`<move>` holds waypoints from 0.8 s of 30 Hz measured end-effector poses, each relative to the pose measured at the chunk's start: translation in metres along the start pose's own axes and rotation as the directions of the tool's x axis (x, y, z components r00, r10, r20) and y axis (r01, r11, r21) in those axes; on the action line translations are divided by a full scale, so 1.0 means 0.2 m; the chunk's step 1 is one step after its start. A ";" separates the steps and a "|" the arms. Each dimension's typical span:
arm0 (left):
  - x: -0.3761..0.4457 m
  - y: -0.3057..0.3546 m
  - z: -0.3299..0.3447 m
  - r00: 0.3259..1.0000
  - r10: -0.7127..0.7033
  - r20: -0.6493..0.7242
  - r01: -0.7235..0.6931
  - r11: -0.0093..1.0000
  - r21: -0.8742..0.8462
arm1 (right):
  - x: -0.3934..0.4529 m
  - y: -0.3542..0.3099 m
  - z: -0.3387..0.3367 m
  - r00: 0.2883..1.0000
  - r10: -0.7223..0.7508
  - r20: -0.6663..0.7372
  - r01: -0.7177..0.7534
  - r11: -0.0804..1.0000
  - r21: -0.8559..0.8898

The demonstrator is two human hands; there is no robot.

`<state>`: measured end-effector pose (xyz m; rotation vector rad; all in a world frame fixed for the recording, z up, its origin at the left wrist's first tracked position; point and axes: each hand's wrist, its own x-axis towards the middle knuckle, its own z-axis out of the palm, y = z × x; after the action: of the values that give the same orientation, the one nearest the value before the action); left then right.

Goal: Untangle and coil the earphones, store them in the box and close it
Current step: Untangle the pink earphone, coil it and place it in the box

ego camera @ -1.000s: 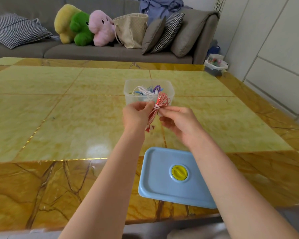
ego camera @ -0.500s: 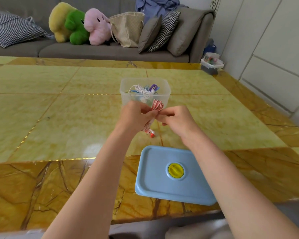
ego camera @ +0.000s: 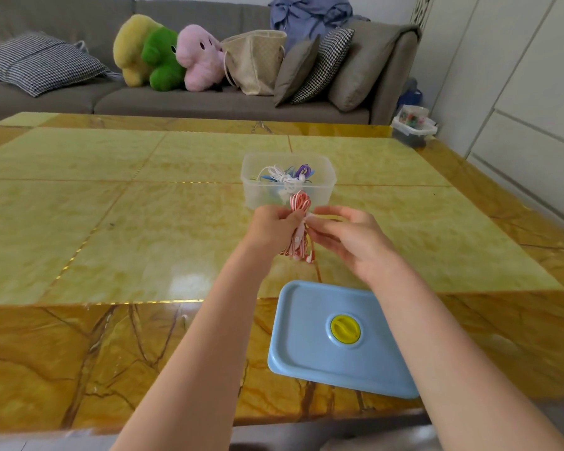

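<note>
Status: red-and-white earphones are coiled into a long bundle, held in the air just at 6 o'clock of the open box, not in it yet. Box already holds other coiled earphones, white, blue and purple. Left to do, I'd judge: finish securing the bundle, drop it in, fit the lid.

Left hand: fingers curled round the middle of the bundle, gripping it upright; loops stick out at 12 o'clock, earbuds hang at 6 o'clock.

Right hand: thumb and forefinger pinch the cord at the bundle's waist, touching the left hand; remaining fingers loosely spread. Looks like wrapping the tail, but can't tell for sure.

Lid, blue with yellow knob, lies flat on the tabletop at 6 o'clock of the hands, near the front edge, apart from the box.
</note>
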<state>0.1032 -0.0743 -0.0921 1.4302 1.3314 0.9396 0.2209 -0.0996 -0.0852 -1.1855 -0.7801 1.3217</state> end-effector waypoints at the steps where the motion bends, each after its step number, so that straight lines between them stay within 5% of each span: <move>1: 0.00 0.00 0.00 1.000 -0.004 0.012 0.004 1.000 -0.009 | 0.00 0.00 0.00 1.000 -0.006 0.003 0.006 1.000 -0.019; 9: -0.02 0.03 -0.01 0.995 0.047 0.083 -0.045 0.999 -0.023 | -0.02 -0.01 -0.02 0.999 -0.006 -0.045 0.000 0.991 -0.131; 15: -0.02 0.03 -0.02 0.989 0.018 0.150 0.004 0.989 -0.145 | 0.00 -0.02 0.01 0.984 -0.172 -0.046 0.156 0.956 -0.248; 20: -0.04 0.04 -0.06 0.974 -0.039 0.224 0.108 0.947 -0.303 | 0.00 -0.06 0.00 0.992 -0.121 0.036 0.125 0.975 -0.181; 24: -0.02 0.02 -0.06 0.984 -0.093 0.151 0.140 0.931 -0.337 | 0.01 -0.06 0.00 0.994 -0.096 -0.048 0.094 0.995 -0.039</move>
<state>0.0928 -0.0759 -0.0845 1.1096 1.0763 0.9301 0.2242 -0.0962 -0.0737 -1.1914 -0.8174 1.1999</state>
